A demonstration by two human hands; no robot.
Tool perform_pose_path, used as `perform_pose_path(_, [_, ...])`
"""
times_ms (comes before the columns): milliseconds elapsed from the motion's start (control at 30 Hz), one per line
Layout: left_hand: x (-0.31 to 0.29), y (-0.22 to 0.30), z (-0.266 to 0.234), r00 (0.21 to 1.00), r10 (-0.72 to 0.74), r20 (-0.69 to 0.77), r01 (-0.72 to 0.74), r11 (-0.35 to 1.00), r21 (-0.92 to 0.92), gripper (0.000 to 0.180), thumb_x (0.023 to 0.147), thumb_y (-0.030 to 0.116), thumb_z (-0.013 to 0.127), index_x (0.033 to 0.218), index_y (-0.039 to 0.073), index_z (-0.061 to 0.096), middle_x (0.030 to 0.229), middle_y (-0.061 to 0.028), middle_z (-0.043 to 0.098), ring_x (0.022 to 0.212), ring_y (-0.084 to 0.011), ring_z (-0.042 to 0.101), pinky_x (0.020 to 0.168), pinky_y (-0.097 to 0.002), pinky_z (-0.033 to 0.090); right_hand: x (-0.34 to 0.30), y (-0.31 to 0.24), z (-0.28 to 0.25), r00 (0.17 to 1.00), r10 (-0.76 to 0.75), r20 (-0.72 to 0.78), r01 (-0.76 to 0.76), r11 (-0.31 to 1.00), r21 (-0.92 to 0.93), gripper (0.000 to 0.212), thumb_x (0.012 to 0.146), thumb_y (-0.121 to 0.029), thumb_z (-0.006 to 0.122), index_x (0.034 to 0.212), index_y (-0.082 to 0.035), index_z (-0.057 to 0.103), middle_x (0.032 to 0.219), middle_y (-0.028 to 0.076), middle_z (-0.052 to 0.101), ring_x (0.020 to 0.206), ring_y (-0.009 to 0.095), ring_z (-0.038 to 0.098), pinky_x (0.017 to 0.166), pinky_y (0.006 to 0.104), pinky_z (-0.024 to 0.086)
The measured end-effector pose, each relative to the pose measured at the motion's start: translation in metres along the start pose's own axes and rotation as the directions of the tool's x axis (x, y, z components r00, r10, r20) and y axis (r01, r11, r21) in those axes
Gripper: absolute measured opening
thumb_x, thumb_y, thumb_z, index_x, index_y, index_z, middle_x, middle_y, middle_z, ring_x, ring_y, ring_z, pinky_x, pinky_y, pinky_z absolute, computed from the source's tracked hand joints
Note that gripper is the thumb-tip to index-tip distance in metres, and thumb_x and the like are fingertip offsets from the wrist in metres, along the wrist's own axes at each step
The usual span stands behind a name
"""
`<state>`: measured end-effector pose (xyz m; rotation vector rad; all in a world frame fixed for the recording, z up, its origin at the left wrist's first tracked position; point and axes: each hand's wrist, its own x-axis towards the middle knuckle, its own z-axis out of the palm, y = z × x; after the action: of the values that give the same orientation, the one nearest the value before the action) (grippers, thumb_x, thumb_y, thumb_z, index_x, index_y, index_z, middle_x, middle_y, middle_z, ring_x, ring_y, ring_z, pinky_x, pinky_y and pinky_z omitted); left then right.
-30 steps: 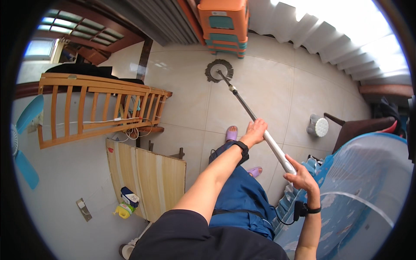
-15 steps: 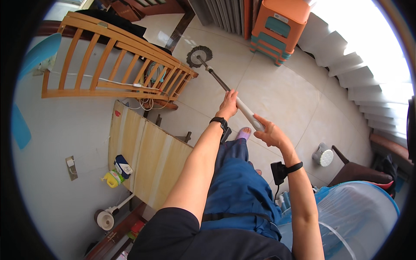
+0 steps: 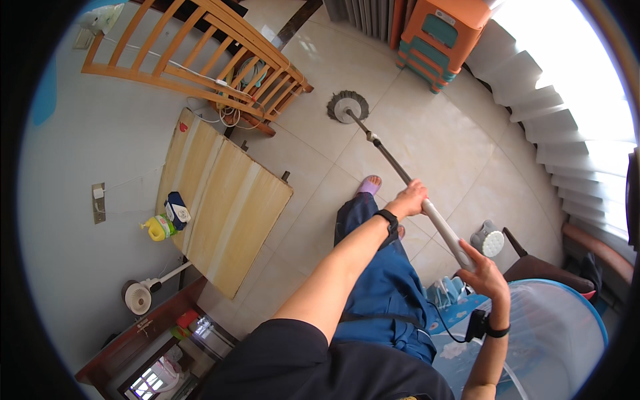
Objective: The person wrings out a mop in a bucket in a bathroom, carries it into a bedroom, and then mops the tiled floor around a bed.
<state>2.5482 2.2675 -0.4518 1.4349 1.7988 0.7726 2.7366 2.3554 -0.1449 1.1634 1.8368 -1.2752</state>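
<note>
A long-handled round mop (image 3: 445, 227) slants across the middle of the picture, its shaggy grey head (image 3: 347, 108) flat on the tiled floor ahead. Around the pole, where the dark metal tube meets the white grip, my left hand (image 3: 409, 198) is closed. My right hand (image 3: 485, 272) holds the top end of the white grip, index finger stretched along it. Black bands circle both wrists, and a small black device hangs at the right one. My foot in a purple slipper (image 3: 369, 185) shows left of the pole.
On the left, a wooden table (image 3: 227, 200) carries a yellow bottle (image 3: 159, 227) and a dark blue pack (image 3: 177, 210). A slatted wooden frame (image 3: 193, 77) with cables stands beyond it. Stacked orange stools (image 3: 443, 40), white curtains (image 3: 533, 87) and a blue-rimmed mesh tent (image 3: 557, 333) line the right.
Mop head and both hands have shifted to the right, the hands also nearer to me. My view has turned, so the table and wooden frame sit differently. Both hands keep their hold.
</note>
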Motion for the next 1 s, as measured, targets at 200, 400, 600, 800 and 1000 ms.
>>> perform_pose_path(200, [-0.024, 0.083, 0.013, 0.985, -0.085, 0.153, 0.090, 0.996, -0.027, 0.021, 0.067, 0.024, 0.073, 0.077, 0.008, 0.062, 0.091, -0.0110, 0.060, 0.100, -0.0332, 0.051, 0.083, -0.0421, 0.048, -0.047, 0.038, -0.023, 0.997, 0.025, 0.073, -0.029, 0.998, 0.060, 0.070, 0.071, -0.012, 0.065, 0.138, -0.016, 0.044, 0.066, 0.004, 0.054, 0.046, 0.010, 0.046, 0.049, 0.0269, 0.042])
perform_pose_path(400, [-0.039, 0.019, -0.033, 0.985, -0.167, 0.051, 0.161, 0.981, 0.110, 0.013, 0.071, 0.018, 0.063, 0.079, 0.008, 0.066, 0.093, -0.0106, 0.062, 0.099, -0.0339, 0.053, 0.080, -0.0451, 0.050, 0.010, -0.018, -0.013, 0.980, -0.160, 0.115, 0.169, 0.983, -0.075, 0.067, 0.070, -0.016, 0.066, 0.135, -0.019, 0.049, 0.078, 0.012, 0.064, 0.058, 0.018, 0.060, 0.061, 0.0317, 0.050])
perform_pose_path(600, [-0.061, -0.087, -0.113, 0.970, -0.218, -0.104, 0.228, 0.969, 0.093, 0.007, 0.067, 0.009, 0.064, 0.074, 0.009, 0.062, 0.090, -0.0105, 0.061, 0.099, -0.0345, 0.052, 0.085, -0.0411, 0.046, 0.077, -0.130, 0.012, 0.975, -0.197, 0.104, 0.216, 0.950, -0.226, 0.061, 0.072, -0.019, 0.066, 0.131, -0.021, 0.052, 0.082, 0.020, 0.066, 0.074, 0.031, 0.066, 0.073, 0.0391, 0.051])
perform_pose_path(800, [-0.084, -0.103, -0.160, 0.927, -0.314, -0.206, 0.318, 0.948, -0.012, 0.015, 0.064, 0.008, 0.070, 0.074, 0.010, 0.059, 0.090, -0.0104, 0.059, 0.100, -0.0347, 0.049, 0.086, -0.0413, 0.044, 0.093, -0.160, 0.048, 0.905, -0.413, -0.098, 0.379, 0.891, -0.250, 0.048, 0.076, -0.019, 0.067, 0.124, -0.014, 0.058, 0.079, 0.023, 0.064, 0.077, 0.037, 0.064, 0.071, 0.0390, 0.051])
perform_pose_path(1000, [-0.090, -0.100, -0.100, 0.939, -0.234, -0.251, 0.238, 0.971, -0.018, 0.014, 0.066, 0.011, 0.070, 0.075, 0.011, 0.060, 0.090, -0.0109, 0.058, 0.100, -0.0355, 0.049, 0.084, -0.0412, 0.045, 0.054, -0.144, 0.034, 0.921, -0.385, -0.056, 0.337, 0.862, -0.379, 0.049, 0.073, -0.020, 0.069, 0.121, -0.015, 0.060, 0.082, 0.021, 0.066, 0.075, 0.035, 0.065, 0.071, 0.0384, 0.051])
